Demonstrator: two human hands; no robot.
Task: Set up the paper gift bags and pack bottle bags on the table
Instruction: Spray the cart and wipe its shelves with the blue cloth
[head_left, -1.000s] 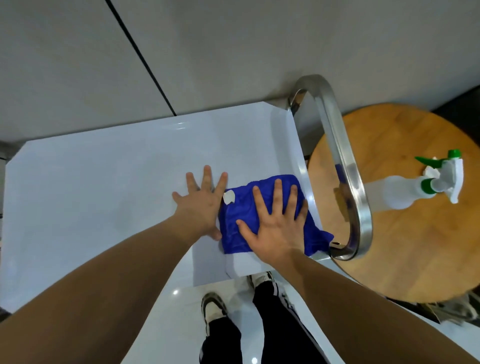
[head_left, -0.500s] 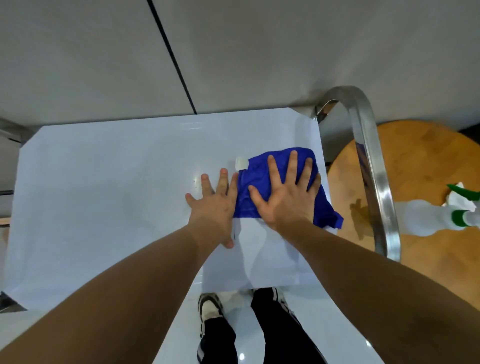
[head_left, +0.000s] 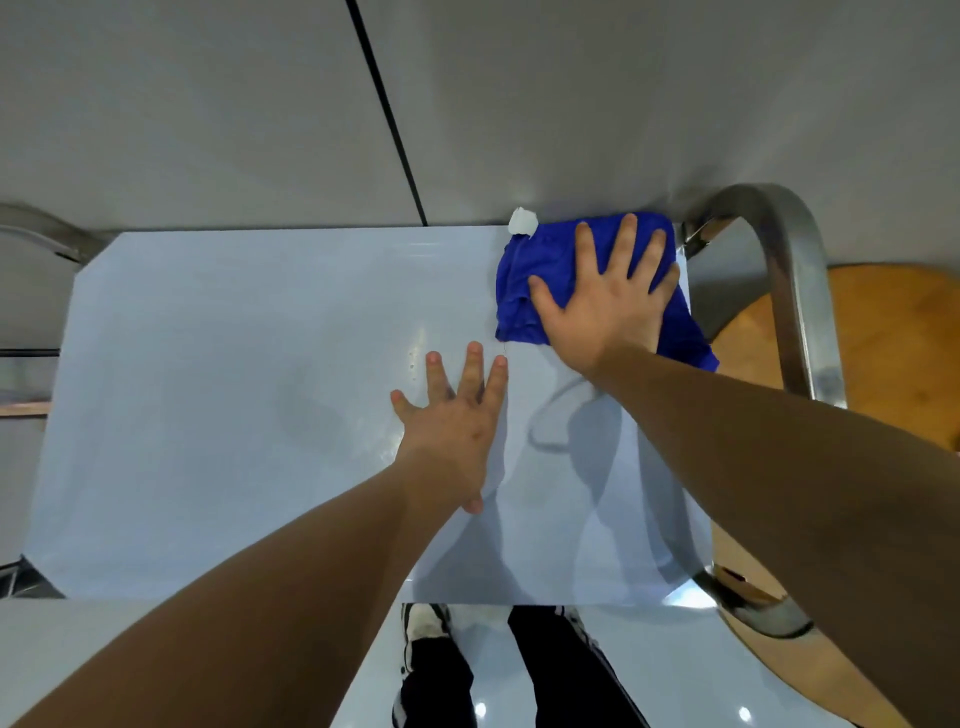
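Observation:
A blue cloth with a small white tag lies crumpled at the far right corner of the white table. My right hand presses flat on the cloth with fingers spread. My left hand rests flat on the bare tabletop near the middle, a little nearer to me, apart from the cloth. No paper gift bags or bottle bags are in view.
A curved steel handle rises along the table's right edge. Beyond it stands a round wooden table. A grey wall with a dark seam runs behind the table. My legs and shoes show below the near edge.
My right hand has pushed the blue cloth away from me, from the near right part of the table to its far right corner. My left hand stayed flat on the tabletop and now lies apart from the cloth.

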